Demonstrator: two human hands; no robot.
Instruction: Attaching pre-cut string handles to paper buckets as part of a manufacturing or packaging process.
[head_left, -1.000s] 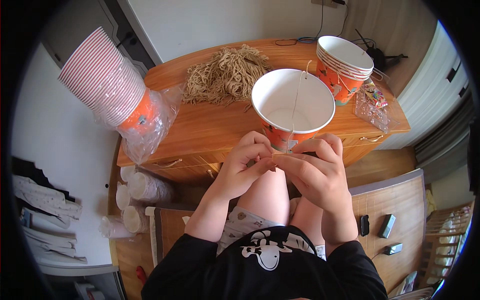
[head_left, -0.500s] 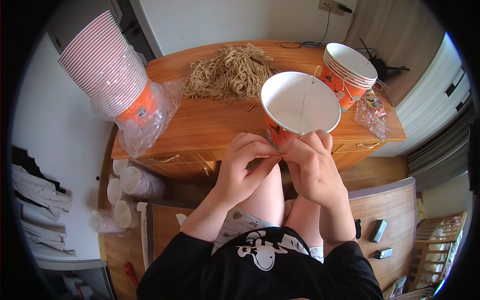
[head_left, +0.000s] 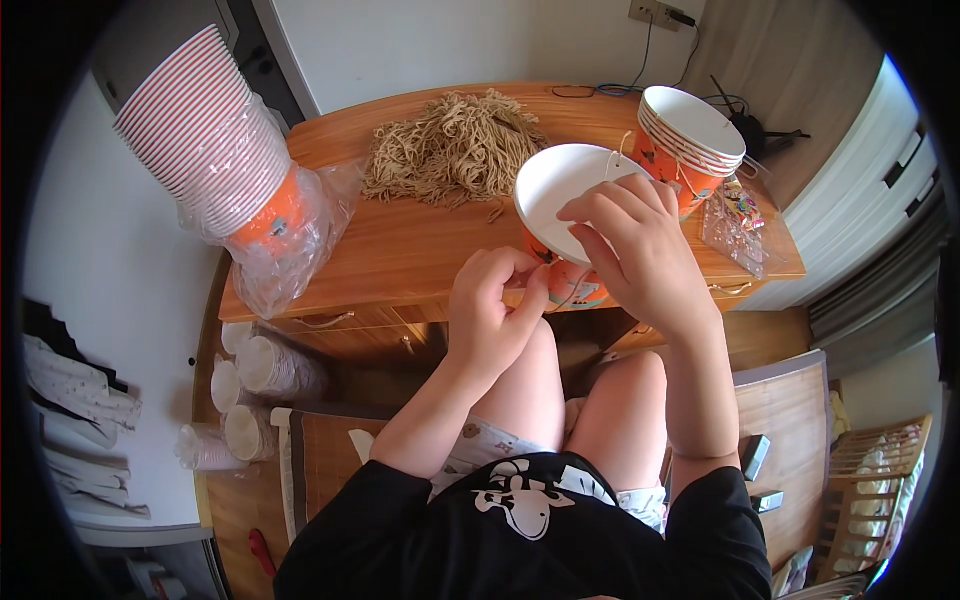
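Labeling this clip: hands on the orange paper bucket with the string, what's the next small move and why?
Probably draw the string snug. The right hand grips the tilted orange paper bucket at its rim, the left hand pinches at its lower side wall, and the string at the far rim looks loose. Whether a knot is tied under the fingers cannot be seen.

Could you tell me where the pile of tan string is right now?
The pile of tan string lies at the table's far middle, between the bagged cup stack and the held paper bucket.
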